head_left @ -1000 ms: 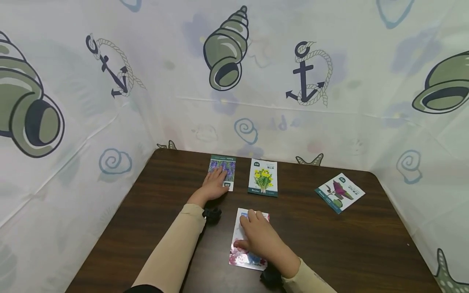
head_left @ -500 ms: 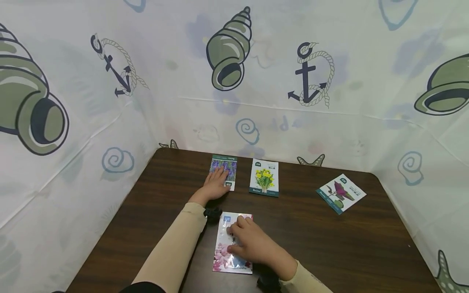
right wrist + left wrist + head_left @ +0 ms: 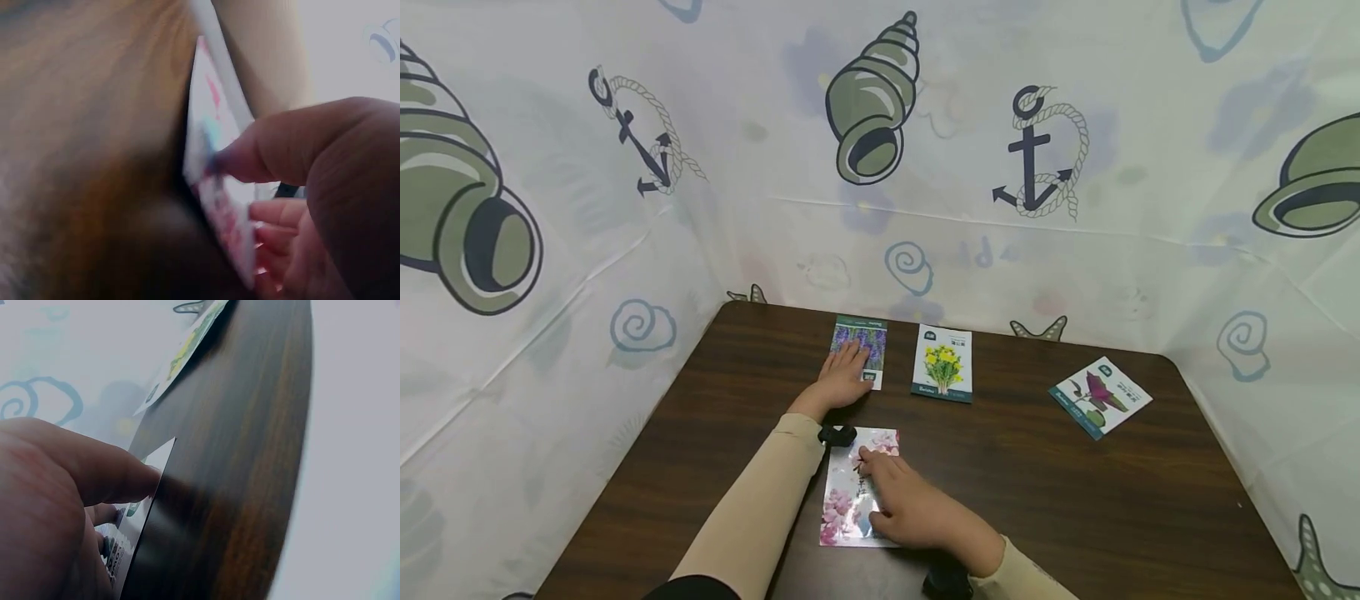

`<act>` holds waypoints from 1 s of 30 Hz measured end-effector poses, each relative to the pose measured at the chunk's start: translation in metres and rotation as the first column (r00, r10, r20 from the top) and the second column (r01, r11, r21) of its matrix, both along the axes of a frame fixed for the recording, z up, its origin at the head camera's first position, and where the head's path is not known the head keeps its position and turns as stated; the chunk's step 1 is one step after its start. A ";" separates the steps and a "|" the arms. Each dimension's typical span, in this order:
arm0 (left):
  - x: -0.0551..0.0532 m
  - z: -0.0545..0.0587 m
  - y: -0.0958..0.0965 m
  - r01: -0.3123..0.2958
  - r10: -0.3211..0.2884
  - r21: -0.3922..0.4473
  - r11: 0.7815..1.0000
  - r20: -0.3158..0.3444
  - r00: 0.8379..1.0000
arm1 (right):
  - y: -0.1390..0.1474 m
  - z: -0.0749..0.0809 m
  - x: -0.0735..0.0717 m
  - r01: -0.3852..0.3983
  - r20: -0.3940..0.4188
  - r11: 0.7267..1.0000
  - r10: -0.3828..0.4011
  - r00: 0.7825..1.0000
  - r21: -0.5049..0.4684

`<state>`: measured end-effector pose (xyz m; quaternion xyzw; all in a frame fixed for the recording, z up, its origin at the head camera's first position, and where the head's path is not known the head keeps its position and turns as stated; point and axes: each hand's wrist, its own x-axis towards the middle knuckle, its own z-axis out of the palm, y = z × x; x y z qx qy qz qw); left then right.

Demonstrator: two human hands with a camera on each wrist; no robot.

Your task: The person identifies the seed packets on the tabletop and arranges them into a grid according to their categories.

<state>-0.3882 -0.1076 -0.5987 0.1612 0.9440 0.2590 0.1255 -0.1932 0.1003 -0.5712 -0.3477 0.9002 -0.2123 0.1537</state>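
My left hand (image 3: 837,385) rests with spread fingers on a seed packet with purple flowers (image 3: 868,335) at the back of the table. In the left wrist view, its thumb (image 3: 119,465) lies at the edge of that packet. Closer to me, my right hand (image 3: 913,507) lies over the right side of a seed packet with pink blossoms (image 3: 841,512). Thumb and fingers touch its face, as the blurred right wrist view shows with the thumb (image 3: 250,153) on the printed front (image 3: 209,134). The left wrist's black strap overlaps the packet's far left corner.
A packet with yellow flowers (image 3: 942,364) lies right of the purple one. Farther right, a packet with a dark purple plant (image 3: 1101,397) lies at an angle. Patterned cloth (image 3: 955,250) stands behind and beside the brown table (image 3: 1075,508).
My right hand has slid the pink-blossom packet to the left, up against the left forearm, and its fingers have straightened. The left hand stays on the purple-flower packet.
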 end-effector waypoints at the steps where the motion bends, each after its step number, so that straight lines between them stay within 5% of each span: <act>1: -0.001 -0.001 0.000 0.001 -0.001 -0.005 1.000 -0.001 1.000 | 0.000 -0.001 0.000 -0.005 -0.004 1.000 0.005 1.000 -0.029; 6: -0.001 -0.002 0.001 0.006 -0.006 -0.020 1.000 0.001 1.000 | 0.003 -0.005 -0.002 -0.025 -0.053 0.994 0.019 0.998 -0.109; 15: -0.002 -0.001 0.000 0.001 -0.001 -0.006 1.000 -0.002 1.000 | 0.004 -0.011 -0.006 -0.059 -0.133 0.992 0.044 0.990 -0.108; 30: 0.004 0.005 0.001 -0.011 0.011 0.003 1.000 0.008 1.000 | 0.006 -0.009 -0.011 0.052 0.064 0.976 -0.039 0.997 -0.213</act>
